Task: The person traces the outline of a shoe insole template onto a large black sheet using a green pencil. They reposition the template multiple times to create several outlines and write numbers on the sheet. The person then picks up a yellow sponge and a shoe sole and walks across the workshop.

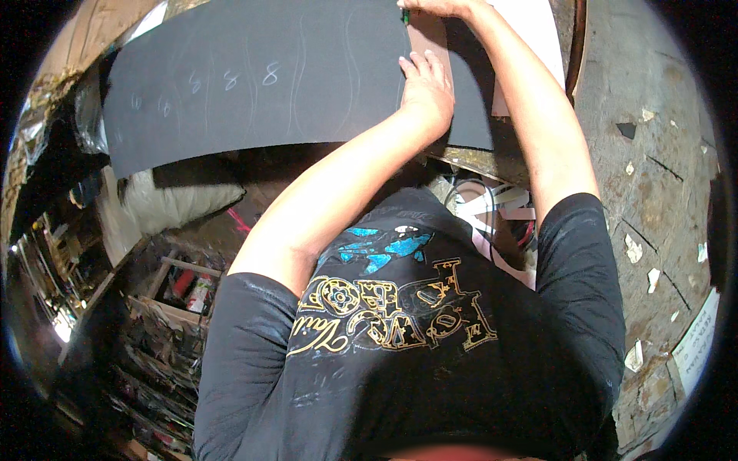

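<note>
A large dark grey sheet point(231, 115) lies in front of me, with pale curved outlines and handwritten marks drawn across it. Near its right end rests a narrow brown template point(437, 46) with a curved side. My left hand point(428, 91) presses flat on the near part of this template, fingers spread. At the top edge of the view, my right hand point(437, 6) is closed on a slim green pen-like thing point(405, 14) beside the template's far left edge. Part of that hand and the template's far end are cut off.
A white sheet point(530, 46) lies right of the dark one. Below the work surface are pale offcuts point(484, 215), a whitish sack point(169, 203) and a wooden box point(181, 288) holding a can. Scraps litter the worn floor point(653, 207) at right.
</note>
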### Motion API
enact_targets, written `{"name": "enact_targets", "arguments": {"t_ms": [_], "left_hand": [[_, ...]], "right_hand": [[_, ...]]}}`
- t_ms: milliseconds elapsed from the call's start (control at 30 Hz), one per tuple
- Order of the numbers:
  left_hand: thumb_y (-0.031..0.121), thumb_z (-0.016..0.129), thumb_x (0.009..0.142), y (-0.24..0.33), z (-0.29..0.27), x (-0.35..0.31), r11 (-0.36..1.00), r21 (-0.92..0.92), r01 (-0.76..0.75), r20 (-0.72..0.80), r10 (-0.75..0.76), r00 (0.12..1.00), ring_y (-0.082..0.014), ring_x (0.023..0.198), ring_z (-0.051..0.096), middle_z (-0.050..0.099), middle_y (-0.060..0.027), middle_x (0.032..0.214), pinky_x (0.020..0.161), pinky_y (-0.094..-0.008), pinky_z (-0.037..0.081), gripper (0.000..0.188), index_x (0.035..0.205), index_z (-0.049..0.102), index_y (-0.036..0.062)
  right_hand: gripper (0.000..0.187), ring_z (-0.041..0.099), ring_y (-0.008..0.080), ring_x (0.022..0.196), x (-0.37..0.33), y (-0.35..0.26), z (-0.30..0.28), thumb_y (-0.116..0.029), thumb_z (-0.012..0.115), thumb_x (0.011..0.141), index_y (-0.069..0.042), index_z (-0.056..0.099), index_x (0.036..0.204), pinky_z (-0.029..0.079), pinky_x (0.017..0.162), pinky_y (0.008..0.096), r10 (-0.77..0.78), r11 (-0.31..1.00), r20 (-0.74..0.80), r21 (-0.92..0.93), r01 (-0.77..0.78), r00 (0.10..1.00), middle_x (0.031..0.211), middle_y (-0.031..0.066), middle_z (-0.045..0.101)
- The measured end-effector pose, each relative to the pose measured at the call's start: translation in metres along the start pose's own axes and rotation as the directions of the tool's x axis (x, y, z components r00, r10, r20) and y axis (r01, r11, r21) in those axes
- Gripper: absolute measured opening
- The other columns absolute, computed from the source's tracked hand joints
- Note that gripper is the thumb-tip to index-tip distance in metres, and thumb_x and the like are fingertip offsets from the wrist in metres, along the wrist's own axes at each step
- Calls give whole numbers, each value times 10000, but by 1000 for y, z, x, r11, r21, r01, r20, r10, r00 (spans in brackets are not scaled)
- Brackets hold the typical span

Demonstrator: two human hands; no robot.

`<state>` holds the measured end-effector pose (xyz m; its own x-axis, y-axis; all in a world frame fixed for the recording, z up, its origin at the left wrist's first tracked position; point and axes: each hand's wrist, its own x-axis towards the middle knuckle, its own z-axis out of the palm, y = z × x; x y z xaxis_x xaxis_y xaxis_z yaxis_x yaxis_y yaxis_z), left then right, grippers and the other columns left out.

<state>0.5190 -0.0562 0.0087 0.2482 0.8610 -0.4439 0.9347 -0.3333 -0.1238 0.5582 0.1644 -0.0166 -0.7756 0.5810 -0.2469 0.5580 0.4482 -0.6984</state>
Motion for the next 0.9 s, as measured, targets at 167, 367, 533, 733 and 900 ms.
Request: {"name": "enact_targets", "arguments": {"t_ms": [167,367,533,733,900], "left_hand": [[249,554,1007,-9,1,1,994,-108,-34,16,36,999,-517,1459,324,260,-294,1633,1123,-670,337,651,1554,359,-46],[224,796,782,-38,15,-1,966,-204,-159,-110,139,984,-392,1421,416,369,-215,1581,1097,-560,427,866,1524,397,24],[314,960,544,-58,32,0,939,-227,-260,-274,194,942,-341,1391,443,425,-139,1539,1084,-509,440,1112,1501,440,90],[327,938,608,-63,18,-1,931,-193,-309,-202,270,941,-356,1360,462,436,-167,1511,1065,-497,452,1040,1483,452,48],[311,791,785,-35,-17,11,949,-28,-314,-73,311,948,-362,1219,594,613,-200,1276,962,-497,523,553,1215,691,-21]], "right_hand": [[279,722,237,784,-17,17,-9,-302,693,898,-35,771,915,556,742,393,200,979,-210,-2,-204,957,823,148,758],[313,717,364,923,-81,21,21,-318,643,913,-26,749,943,557,836,461,134,977,-530,-70,-200,837,957,215,742],[343,698,370,1011,-154,-13,85,-380,555,1015,-79,701,1095,552,894,437,208,936,-629,-93,-338,749,1061,164,726],[217,708,378,877,-245,-93,147,-212,616,984,-10,693,1009,554,796,426,363,916,-710,152,-371,604,951,191,718],[213,685,362,827,-264,-137,172,-215,604,959,-15,675,937,538,757,462,534,805,-255,443,-394,806,930,176,706]]}}
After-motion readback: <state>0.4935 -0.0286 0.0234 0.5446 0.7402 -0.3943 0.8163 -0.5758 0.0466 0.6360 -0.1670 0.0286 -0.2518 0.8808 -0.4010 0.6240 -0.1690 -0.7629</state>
